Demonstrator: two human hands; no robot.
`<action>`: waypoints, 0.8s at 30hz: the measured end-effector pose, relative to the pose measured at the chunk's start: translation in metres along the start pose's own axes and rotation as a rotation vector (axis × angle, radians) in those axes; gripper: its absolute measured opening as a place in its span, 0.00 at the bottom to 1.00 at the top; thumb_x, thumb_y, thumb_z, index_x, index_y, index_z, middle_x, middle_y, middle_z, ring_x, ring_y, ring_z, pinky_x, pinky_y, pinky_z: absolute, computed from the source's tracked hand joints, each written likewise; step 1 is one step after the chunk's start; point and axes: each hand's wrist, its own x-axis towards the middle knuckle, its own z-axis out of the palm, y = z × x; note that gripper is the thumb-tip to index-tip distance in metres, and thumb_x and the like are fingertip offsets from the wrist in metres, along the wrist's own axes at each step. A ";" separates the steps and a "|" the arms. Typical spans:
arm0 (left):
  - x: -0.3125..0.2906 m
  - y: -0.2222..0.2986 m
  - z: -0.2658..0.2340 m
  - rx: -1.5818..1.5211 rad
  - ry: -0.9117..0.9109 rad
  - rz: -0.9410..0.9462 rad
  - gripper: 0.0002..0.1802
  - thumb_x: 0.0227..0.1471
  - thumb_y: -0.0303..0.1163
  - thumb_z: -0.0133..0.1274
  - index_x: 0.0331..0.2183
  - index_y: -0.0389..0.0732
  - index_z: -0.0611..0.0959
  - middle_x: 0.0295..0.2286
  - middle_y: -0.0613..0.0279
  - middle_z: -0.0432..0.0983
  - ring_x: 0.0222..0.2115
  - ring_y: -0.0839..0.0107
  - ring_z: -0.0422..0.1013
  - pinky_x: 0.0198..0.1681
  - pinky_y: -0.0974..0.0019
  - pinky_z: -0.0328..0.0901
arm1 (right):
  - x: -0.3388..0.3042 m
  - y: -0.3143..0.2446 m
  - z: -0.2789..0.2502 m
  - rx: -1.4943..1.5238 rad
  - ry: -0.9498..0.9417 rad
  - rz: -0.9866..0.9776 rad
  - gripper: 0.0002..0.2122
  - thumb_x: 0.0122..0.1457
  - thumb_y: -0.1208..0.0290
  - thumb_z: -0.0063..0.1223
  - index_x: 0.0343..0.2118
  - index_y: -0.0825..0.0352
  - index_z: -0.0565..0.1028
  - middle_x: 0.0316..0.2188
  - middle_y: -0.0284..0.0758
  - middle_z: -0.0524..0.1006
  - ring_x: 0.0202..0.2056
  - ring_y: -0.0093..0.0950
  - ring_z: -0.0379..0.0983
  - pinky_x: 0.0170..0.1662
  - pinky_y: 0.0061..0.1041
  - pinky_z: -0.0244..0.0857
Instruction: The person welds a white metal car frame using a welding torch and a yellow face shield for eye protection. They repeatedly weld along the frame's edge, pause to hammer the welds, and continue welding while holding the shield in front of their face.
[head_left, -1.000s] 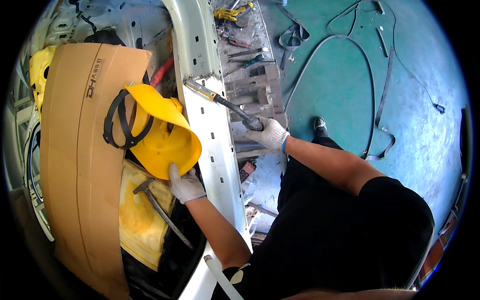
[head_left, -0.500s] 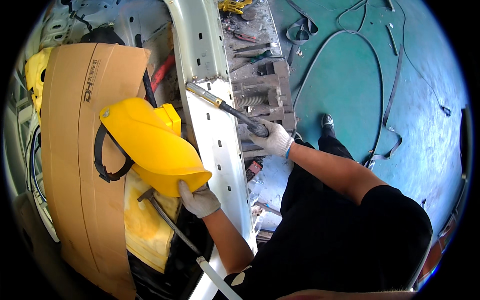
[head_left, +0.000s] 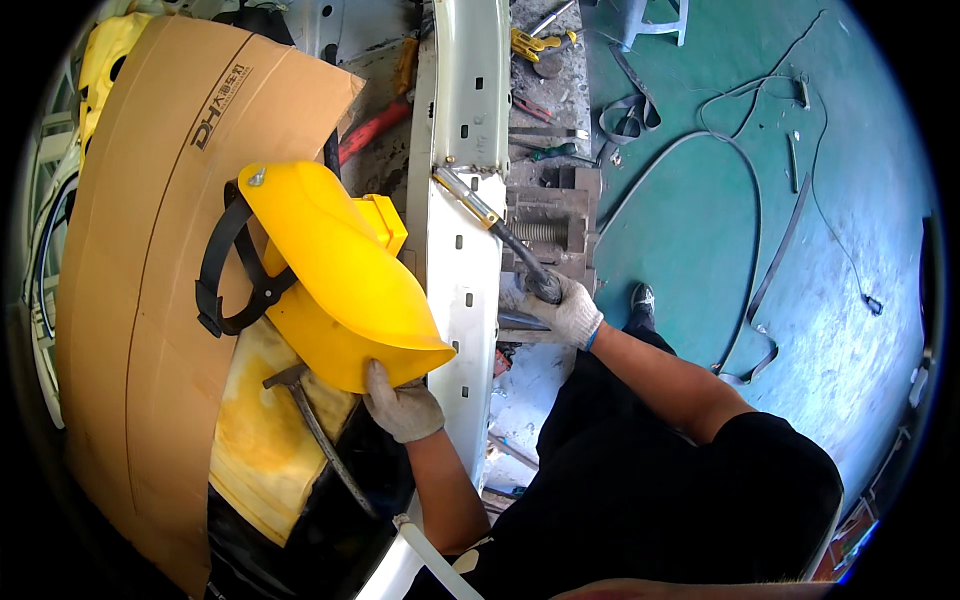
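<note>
A yellow welding mask (head_left: 345, 270) with a black headband (head_left: 222, 270) is gripped at its lower edge by my gloved left hand (head_left: 402, 405). My gloved right hand (head_left: 565, 308) is closed round the dark handle end of a welding torch (head_left: 515, 243). The torch's metal nozzle lies over a pale metal rail (head_left: 465, 240), its tip close to a rough weld seam (head_left: 468, 168). Below the mask, a hammer (head_left: 322, 435) rests on a stained yellow cloth (head_left: 250, 425).
A large cardboard sheet (head_left: 150, 230) covers the left side. Right of the rail stands a vise (head_left: 555, 225), with yellow-handled pliers (head_left: 535, 45) and other tools beyond it. Cable (head_left: 755, 200) and straps (head_left: 630, 120) lie on the green floor. A blue stool (head_left: 655, 20) stands at the back.
The whole view has shifted, so the rail and vise sit further right and the stool shows. The mask has tipped slightly, showing more headband. Both hands keep their grips.
</note>
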 end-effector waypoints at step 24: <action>-0.003 -0.001 -0.001 -0.028 -0.060 0.026 0.33 0.64 0.44 0.51 0.63 0.35 0.70 0.56 0.47 0.73 0.54 0.53 0.74 0.55 0.54 0.72 | -0.007 0.009 0.023 0.122 0.103 -0.088 0.14 0.62 0.67 0.64 0.47 0.67 0.77 0.32 0.31 0.79 0.35 0.18 0.72 0.44 0.25 0.72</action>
